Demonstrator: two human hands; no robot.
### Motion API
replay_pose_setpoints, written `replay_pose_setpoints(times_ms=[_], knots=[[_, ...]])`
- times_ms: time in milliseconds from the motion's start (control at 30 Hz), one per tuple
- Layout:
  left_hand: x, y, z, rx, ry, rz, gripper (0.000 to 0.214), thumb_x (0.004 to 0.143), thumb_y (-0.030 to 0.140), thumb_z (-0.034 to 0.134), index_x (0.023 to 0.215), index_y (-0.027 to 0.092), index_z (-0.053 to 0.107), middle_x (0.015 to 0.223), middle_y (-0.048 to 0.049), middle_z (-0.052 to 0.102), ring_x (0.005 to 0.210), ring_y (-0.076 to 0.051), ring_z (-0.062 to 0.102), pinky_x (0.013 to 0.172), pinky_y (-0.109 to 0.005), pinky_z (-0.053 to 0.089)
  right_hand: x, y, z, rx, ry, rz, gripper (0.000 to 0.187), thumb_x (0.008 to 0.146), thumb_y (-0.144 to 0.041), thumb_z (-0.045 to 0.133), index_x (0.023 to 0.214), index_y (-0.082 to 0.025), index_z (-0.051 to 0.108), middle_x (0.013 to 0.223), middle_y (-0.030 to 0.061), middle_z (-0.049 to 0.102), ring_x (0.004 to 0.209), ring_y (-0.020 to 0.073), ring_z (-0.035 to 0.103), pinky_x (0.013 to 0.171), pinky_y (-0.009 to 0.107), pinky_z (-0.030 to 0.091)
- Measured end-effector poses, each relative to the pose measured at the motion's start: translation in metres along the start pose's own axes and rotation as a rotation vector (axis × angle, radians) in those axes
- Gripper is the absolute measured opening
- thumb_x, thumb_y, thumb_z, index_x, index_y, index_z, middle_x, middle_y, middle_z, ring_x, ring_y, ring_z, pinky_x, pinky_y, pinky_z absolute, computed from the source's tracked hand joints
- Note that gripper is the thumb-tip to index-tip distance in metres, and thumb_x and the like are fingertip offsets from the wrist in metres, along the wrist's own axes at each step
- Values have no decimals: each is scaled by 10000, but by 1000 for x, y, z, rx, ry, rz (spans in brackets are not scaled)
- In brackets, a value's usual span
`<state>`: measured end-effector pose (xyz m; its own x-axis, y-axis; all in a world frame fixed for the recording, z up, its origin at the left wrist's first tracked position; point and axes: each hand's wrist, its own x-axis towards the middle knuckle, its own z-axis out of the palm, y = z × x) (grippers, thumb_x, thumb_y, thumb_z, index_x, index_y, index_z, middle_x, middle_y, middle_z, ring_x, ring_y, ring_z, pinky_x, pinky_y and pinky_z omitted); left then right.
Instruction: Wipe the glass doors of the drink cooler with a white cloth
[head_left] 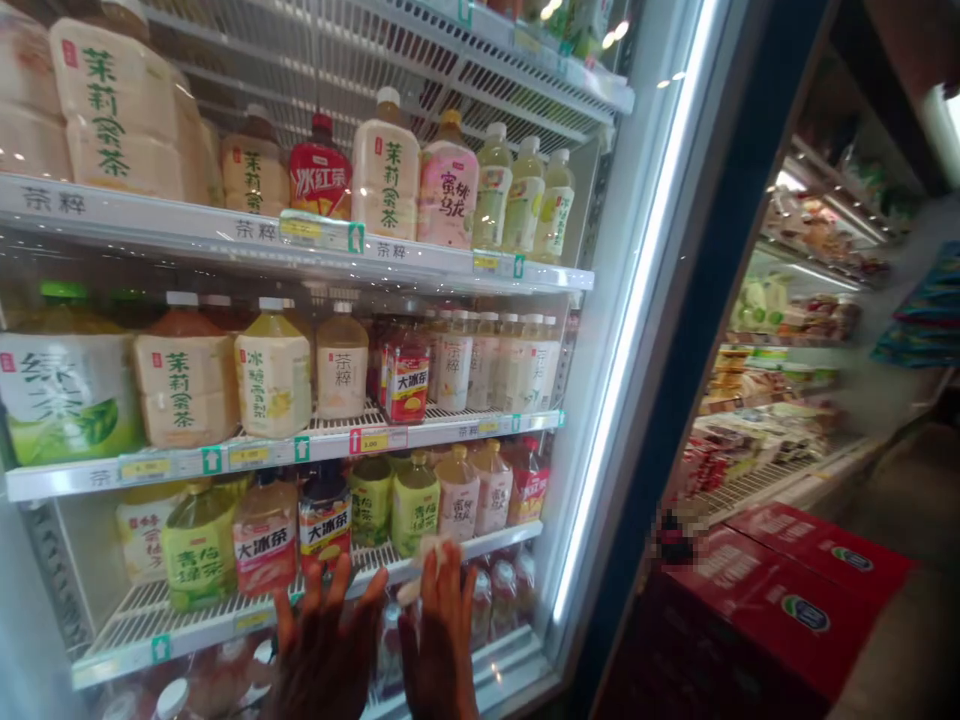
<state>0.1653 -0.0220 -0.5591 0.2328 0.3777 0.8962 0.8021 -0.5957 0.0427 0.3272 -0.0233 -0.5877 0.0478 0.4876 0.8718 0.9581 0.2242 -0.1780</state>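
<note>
My left hand (326, 635) is raised, palm forward, with its fingers spread, in front of the lower shelf of a drinks fridge. Beside it, my right hand (441, 625) is also stretched out, fingers up and fairly close together. A pale patch shows behind its fingertips and thumb; I cannot make out what it is. Neither hand holds a bottle. Nearest the left fingertips are a dark-labelled iced tea bottle (325, 520) and a pink-labelled bottle (266, 540). Above the right fingers stand a green tea bottle (415, 508) and a pale pink bottle (457, 495). Whether the hands touch the glass cannot be told.
More bottles fill the upper shelf (480, 262) and middle shelf (442, 437). A bright light strip (637, 300) runs down the fridge's right side. Red cartons (795, 590) stand at right, before an open chiller (780, 460) with packaged food.
</note>
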Motion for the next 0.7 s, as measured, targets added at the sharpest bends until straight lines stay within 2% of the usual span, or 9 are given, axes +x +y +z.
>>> replay_pose_setpoints(times_ms=[67,133,167,267,333,433,533,600,700], knots=[[3,4,3,-3,17,26,654,997,396,524,1600,438,274,1708,-35,299,1631,-271,67,1308,-584,-21,39,8,-12,22,46,35,717,1074,-314,358,1668,-122,4,1731,188,129,1612,369,54,1236,745,197],[6,9,4,-1,8,50,667,996,374,521,1606,427,257,1743,-13,195,1630,-287,66,1309,-582,-21,58,13,-17,26,86,60,703,1078,-300,325,1666,-131,-20,1738,184,83,1611,375,30,1222,765,200],[7,11,5,6,-6,60,682,992,364,525,1611,421,242,1753,-9,150,1629,-298,61,1308,-590,-20,53,15,-16,21,78,58,701,1077,-303,329,1666,-127,-8,1736,182,101,1612,370,43,1225,752,218],[11,14,5,65,-32,90,772,962,336,585,1624,408,196,1762,-20,69,1626,-333,44,1299,-632,-6,5,19,-5,-26,37,-5,699,1072,-356,380,1670,-137,92,1706,157,261,1612,325,114,1238,647,325],[15,13,5,124,-52,95,869,922,289,649,1629,405,158,1761,-39,28,1621,-363,23,1285,-672,7,-14,26,-3,-45,22,-37,698,1070,-383,389,1672,-160,115,1684,139,328,1608,316,148,1228,627,363],[18,8,5,199,-66,108,969,879,181,679,1630,406,110,1754,-63,-6,1609,-412,7,1248,-754,37,19,42,-17,-25,14,63,697,1079,-353,344,1672,-132,51,1695,178,277,1597,374,177,1215,725,307],[16,0,6,249,-65,131,1005,854,99,673,1626,406,107,1743,-115,60,1584,-487,61,1183,-846,116,52,52,-27,-33,102,177,706,1079,-300,327,1669,-125,-18,1734,191,92,1601,403,110,1226,743,253],[12,-5,7,257,-65,117,990,848,98,678,1621,406,140,1716,-158,199,1556,-534,141,1132,-889,169,35,48,-22,-42,99,154,716,1071,-297,352,1670,-122,1,1732,191,95,1603,394,97,1218,708,316],[4,-11,10,249,-70,86,932,861,131,671,1603,430,192,1637,-162,397,1515,-542,273,1091,-902,232,-11,40,-11,-44,6,80,723,1061,-329,399,1670,-108,78,1696,193,253,1605,345,117,1187,625,429]])
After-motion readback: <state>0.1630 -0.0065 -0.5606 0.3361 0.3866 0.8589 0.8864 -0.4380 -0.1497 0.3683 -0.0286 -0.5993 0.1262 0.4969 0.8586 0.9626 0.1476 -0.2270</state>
